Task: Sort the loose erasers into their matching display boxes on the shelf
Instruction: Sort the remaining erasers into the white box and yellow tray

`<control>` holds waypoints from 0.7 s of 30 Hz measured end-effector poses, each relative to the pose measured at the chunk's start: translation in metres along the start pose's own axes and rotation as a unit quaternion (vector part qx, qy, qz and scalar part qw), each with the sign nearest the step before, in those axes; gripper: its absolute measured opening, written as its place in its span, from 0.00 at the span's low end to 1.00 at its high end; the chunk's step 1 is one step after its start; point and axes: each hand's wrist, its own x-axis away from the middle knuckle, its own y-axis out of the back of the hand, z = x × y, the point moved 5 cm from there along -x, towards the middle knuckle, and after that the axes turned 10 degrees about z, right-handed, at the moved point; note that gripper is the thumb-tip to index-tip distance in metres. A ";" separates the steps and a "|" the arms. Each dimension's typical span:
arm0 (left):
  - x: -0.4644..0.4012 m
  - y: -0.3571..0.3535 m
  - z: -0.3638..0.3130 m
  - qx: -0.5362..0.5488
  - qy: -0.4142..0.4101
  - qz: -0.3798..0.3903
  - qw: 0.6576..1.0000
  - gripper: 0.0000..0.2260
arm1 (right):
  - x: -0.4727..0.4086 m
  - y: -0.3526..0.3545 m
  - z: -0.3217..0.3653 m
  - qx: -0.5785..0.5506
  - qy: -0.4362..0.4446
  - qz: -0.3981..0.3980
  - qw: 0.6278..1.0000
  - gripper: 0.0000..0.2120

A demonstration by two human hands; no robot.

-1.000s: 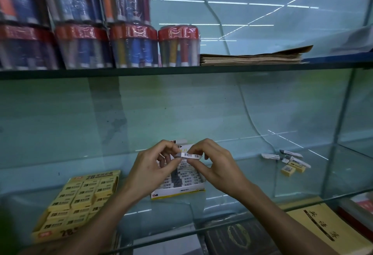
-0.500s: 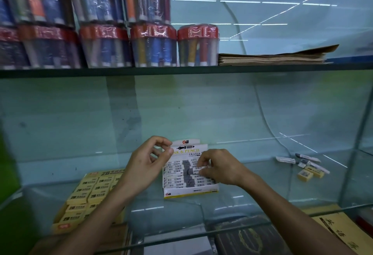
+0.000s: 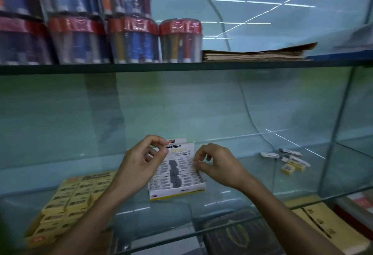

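Observation:
A white display box [image 3: 182,190] of grey-and-white erasers stands open at the middle of the glass shelf [image 3: 232,198]. My left hand [image 3: 139,164] is at its upper left corner, thumb and forefinger pinched on the raised lid flap. At the box's right edge, the fingertips of my right hand [image 3: 219,167] are pinched on a white eraser [image 3: 194,163] in the right-hand row. A yellow display box [image 3: 66,198] full of yellow erasers lies at the left. Several loose erasers [image 3: 287,161], white and yellow, lie on the shelf to the right.
The upper shelf holds red-lidded tubs of pens [image 3: 129,40] and a stack of brown paper [image 3: 254,54]. A vertical glass divider [image 3: 333,133] closes the shelf at the right. Books [image 3: 238,234] lie under the glass below.
The white eraser held up by both hands went down into the white box. My right hand moved with it to the box's right edge; my left hand stayed by the lid flap.

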 end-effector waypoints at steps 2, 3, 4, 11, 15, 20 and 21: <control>-0.005 -0.013 -0.002 0.011 -0.010 0.017 1.000 0.06 | 0.018 0.003 -0.008 0.002 -0.007 -0.026 1.000 0.02; -0.008 -0.020 -0.003 0.014 -0.014 0.026 0.999 0.07 | 0.026 0.004 -0.014 0.003 -0.015 -0.034 0.999 0.02; -0.011 -0.027 -0.004 0.016 -0.018 0.035 0.999 0.08 | 0.033 0.007 -0.021 0.006 -0.026 -0.039 0.999 0.01; -0.033 -0.083 -0.024 -0.007 -0.039 0.097 0.994 0.07 | 0.069 0.059 -0.094 0.059 -0.132 -0.074 0.987 0.06; -0.048 -0.117 -0.031 -0.062 -0.063 0.145 0.986 0.06 | 0.076 0.093 -0.153 0.092 -0.227 -0.075 0.967 0.11; -0.062 -0.154 -0.033 -0.124 -0.092 0.188 0.970 0.05 | 0.065 0.110 -0.193 0.170 -0.297 0.012 0.940 0.17; -0.065 -0.159 -0.032 -0.130 -0.092 0.195 0.968 0.05 | 0.062 0.111 -0.197 0.189 -0.302 0.033 0.934 0.17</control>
